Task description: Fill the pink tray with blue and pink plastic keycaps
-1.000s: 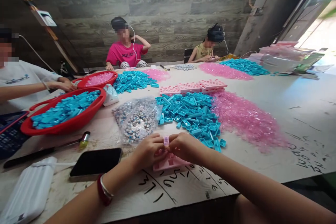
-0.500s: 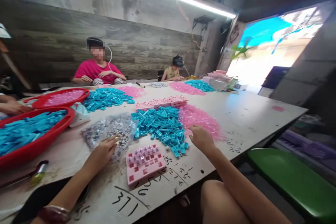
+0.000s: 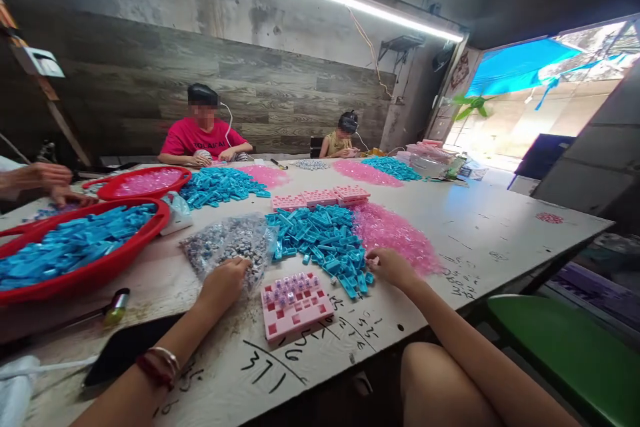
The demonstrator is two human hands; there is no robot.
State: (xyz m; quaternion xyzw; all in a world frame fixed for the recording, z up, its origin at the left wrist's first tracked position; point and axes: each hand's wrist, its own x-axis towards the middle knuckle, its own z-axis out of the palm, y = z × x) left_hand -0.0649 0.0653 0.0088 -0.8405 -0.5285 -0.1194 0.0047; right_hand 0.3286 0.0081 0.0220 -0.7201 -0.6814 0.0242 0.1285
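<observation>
A pink tray (image 3: 295,307) with rows of slots, partly filled with small pale pieces, lies on the table in front of me. My left hand (image 3: 223,283) reaches into a clear plastic bag of small grey parts (image 3: 225,247), its fingers curled in the heap. My right hand (image 3: 393,267) rests at the edge where the blue pieces pile (image 3: 320,237) meets the pink pieces pile (image 3: 395,233), fingers bent down on the pieces. What either hand holds is hidden.
Two red basins (image 3: 107,265) with blue and pink pieces stand at the left, beside a small hammer (image 3: 114,307) and a dark phone (image 3: 125,350). Filled pink trays (image 3: 320,197) lie beyond the blue pile. Three other people sit around the table. A green stool (image 3: 565,360) is at my right.
A second ago both hands met over the pink tray holding a small pink piece. They have parted: the left went to the bag, the right to the piles. The view swung right.
</observation>
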